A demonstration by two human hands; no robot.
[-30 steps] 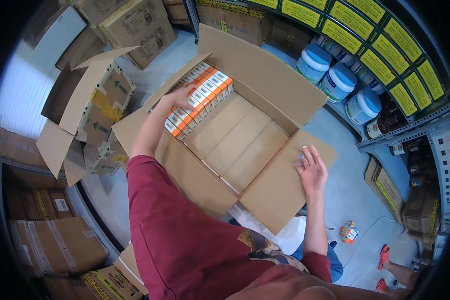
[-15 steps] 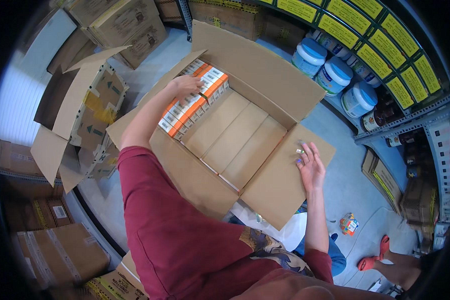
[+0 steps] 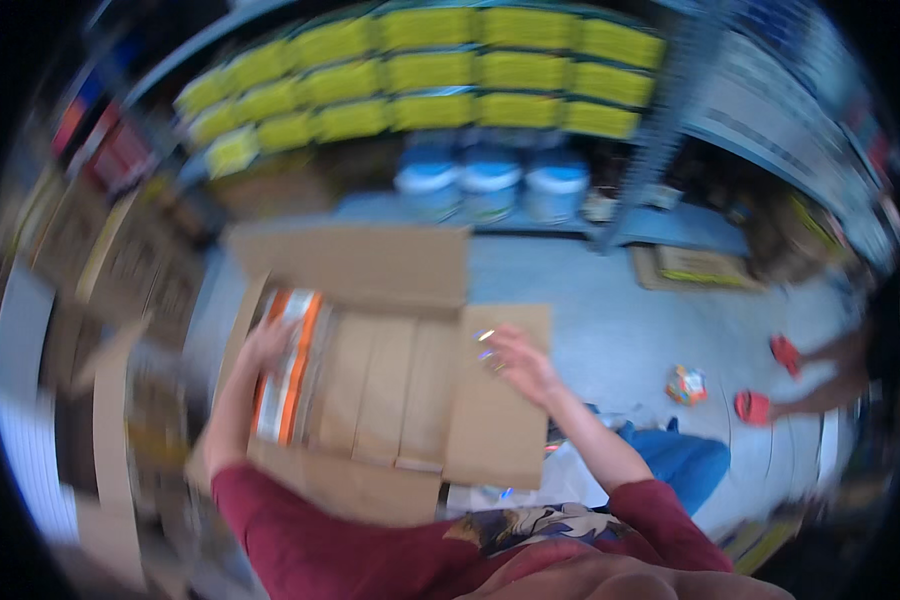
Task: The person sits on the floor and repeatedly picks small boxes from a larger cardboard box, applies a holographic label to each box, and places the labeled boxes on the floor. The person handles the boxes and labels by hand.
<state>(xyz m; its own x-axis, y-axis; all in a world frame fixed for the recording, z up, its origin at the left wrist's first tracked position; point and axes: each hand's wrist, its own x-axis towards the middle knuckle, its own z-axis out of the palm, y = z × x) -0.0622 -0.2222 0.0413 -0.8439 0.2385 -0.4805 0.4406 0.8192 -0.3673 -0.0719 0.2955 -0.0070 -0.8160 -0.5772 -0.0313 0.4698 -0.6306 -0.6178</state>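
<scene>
A large open cardboard carton stands before me with its flaps spread. Along its left side sits a row of orange-and-white boxes. My left hand rests over these boxes, its blurred fingers stretched across their tops. Plain brown cardboard pieces cover the rest of the carton's inside. Above the right flap hovers my right hand, fingers apart. Bright glints show at its fingertips; whether they are nails or something small is too blurred to tell.
Blue-lidded white tubs line a low shelf behind the carton, under stacked yellow-labelled boxes. Other cartons crowd the left. On the floor at right lies a small multicoloured object, near another person's red sandals.
My view has swung to the right, blurring the picture, and the carton now appears squarer and further left. My left hand stays on the boxes; the right remains over the right flap.
</scene>
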